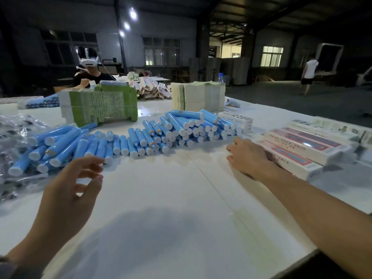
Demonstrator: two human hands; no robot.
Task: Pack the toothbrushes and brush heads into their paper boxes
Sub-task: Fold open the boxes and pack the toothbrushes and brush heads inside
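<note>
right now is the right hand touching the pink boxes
Touching. The head view shows the right hand resting flat against the near end of the pink boxes, with no gap.

1 head view, wide-angle, looking forward-down over table (161, 198); background dim, perhaps blurred.

We are holding our left hand (68, 190) raised, fingers loosely curled and empty; our right hand (248, 156) is lying flat, fingers straight.

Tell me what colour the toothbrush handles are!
Light blue with white end caps, seen in the head view: toothbrush handles.
</note>
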